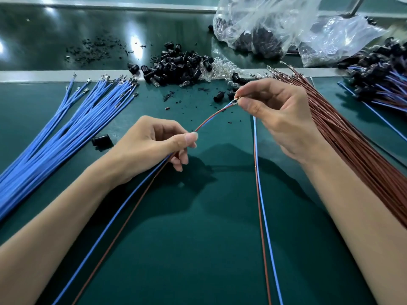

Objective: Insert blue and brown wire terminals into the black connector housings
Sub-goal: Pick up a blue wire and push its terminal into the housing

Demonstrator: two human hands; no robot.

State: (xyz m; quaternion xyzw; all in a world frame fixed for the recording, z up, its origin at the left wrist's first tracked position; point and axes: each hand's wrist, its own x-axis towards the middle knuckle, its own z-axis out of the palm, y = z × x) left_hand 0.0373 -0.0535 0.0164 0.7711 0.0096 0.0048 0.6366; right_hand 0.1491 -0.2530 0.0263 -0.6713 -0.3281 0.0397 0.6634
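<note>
My left hand point(154, 144) pinches a blue and brown wire pair point(211, 116) between thumb and fingers; the pair trails down toward me. My right hand point(277, 113) pinches the metal terminal ends point(235, 102) of that pair at its fingertips, and a second blue and brown wire pair point(261, 194) hangs from under its palm. A heap of black connector housings point(178, 64) lies beyond the hands, with one loose housing point(100, 139) left of my left hand. No housing shows in either hand.
A blue wire bundle point(61, 133) fans out at left, a brown wire bundle point(352, 139) at right. Finished assemblies point(381, 80) pile at far right. A clear plastic bag point(286, 25) of parts sits behind, clear bulbs point(220, 69) beside the heap. Black debris dots the green mat point(198, 238).
</note>
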